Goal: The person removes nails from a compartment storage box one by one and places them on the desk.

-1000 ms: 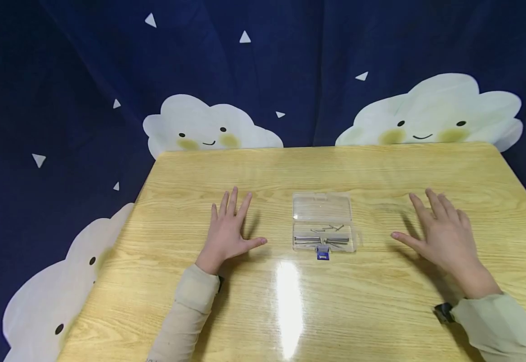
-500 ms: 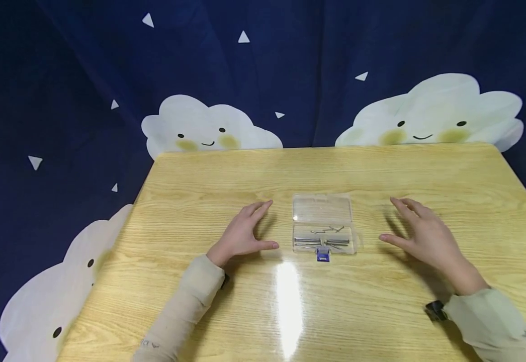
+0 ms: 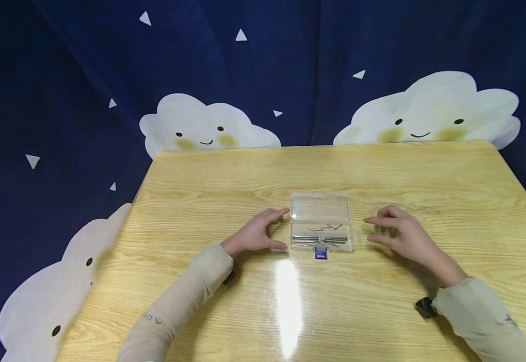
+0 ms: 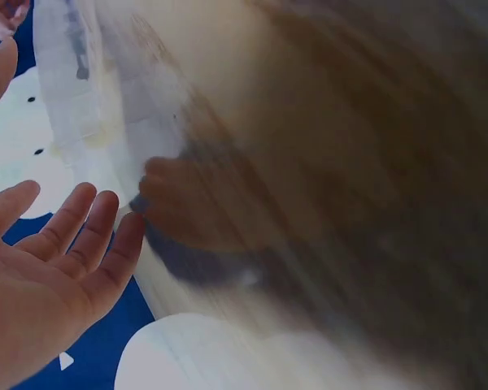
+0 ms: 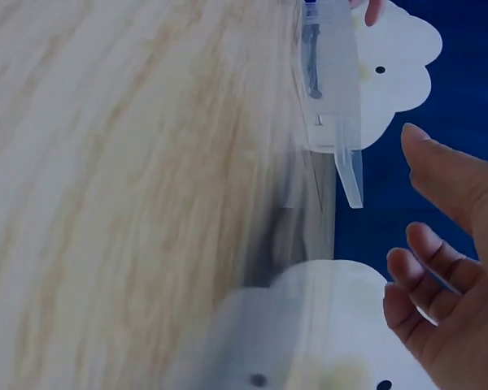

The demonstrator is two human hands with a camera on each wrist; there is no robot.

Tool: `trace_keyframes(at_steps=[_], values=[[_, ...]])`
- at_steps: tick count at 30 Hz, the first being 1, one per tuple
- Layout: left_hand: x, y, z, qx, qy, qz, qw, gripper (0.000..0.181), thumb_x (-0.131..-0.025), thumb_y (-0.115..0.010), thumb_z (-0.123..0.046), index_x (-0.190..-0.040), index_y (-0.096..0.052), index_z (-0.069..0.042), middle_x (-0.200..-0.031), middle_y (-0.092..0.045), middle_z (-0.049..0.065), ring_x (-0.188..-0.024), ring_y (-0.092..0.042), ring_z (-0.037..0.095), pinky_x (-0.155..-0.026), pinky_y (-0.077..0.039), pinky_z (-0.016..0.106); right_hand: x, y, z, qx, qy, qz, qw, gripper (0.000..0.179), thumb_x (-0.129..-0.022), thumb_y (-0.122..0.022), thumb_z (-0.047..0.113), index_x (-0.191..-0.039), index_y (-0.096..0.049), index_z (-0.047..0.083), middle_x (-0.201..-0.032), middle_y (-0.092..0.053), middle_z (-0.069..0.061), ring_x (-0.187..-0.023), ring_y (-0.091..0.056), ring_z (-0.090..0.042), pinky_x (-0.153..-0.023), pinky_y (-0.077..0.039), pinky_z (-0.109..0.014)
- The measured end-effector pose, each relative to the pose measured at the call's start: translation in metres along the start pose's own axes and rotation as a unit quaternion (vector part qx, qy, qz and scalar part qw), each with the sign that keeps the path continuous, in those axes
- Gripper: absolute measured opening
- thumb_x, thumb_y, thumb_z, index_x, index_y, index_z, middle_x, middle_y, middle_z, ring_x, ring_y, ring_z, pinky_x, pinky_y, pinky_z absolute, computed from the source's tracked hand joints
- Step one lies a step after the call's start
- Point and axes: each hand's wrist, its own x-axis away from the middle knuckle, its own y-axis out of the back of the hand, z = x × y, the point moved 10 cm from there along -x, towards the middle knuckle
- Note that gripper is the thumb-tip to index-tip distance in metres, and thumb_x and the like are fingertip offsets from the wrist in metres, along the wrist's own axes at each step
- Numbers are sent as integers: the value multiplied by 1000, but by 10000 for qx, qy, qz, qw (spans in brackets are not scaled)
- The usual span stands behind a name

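Note:
A clear plastic box [image 3: 351,236] lies on the table with its lid [image 3: 320,206] laid back, and a blue latch [image 3: 321,252] hangs at its front. Inside are several long metal nails or screws [image 3: 305,238] and a few small ones [image 3: 331,227]. At the box's left side is my left hand [image 3: 258,234], thumb and fingers spread apart with nothing between them; whether the fingertips touch the lid I cannot tell. My right hand [image 3: 403,234] hovers a short way right of the box, holding nothing. In the right wrist view the box [image 5: 333,73] appears edge-on beyond that hand.
The wood-grain table [image 3: 358,311] extends all around the box and shows a bright reflection in front of it. Behind the far edge hangs a dark blue curtain [image 3: 190,45] with white clouds and triangles.
Both hands have moved inward toward the box, the left going right and the right going left. Their widely spread fingers have drawn closer together. The box stays in place.

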Motion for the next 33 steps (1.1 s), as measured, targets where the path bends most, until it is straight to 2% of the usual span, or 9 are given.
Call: trace_keyframes(at_steps=[8,15,21,25,33], values=[[-5,-9,-5,-180,-89,330,9993,80,-69,-80,-28,-134,-42,-2,-112,-56,13,-104,-49,25,-90,-38,35,-10,-14,5,-486,374,274,9977,35,-59,-81,2,-92,-71,2,-80,-49,-1,-62,-39,-13,-53,-33,-22],[-10,-14,-7,-370,-139,385,9985,78,-71,-78,-30,-134,-42,-2,-110,-58,11,-103,-50,23,-92,-36,36,-18,-26,9,-762,615,563,9936,33,-59,-81,3,-91,-72,5,-75,-46,1,-60,-34,-11,-54,-28,-18],[-15,-17,-4,-388,-53,419,9984,74,-72,-78,-29,-132,-44,-2,-114,-58,11,-107,-51,22,-96,-34,35,-24,-39,8,-943,445,934,9902,29,-64,-80,4,-92,-72,6,-72,-41,0,-60,-34,-15,-55,-27,-19],[-18,-19,-1,-329,60,444,9985,72,-72,-78,-28,-131,-45,-3,-116,-57,11,-108,-50,22,-97,-33,35,-27,-46,8,-996,397,1153,9875,30,-63,-81,4,-91,-73,7,-71,-39,-2,-62,-34,-15,-56,-27,-20],[-19,-18,0,-306,177,406,9985,71,-70,-79,-27,-129,-47,-3,-116,-57,11,-108,-50,22,-97,-34,34,-36,-62,14,-1313,493,1711,9752,32,-62,-81,6,-93,-73,7,-73,-41,4,-67,-33,-7,-58,-30,-22]])
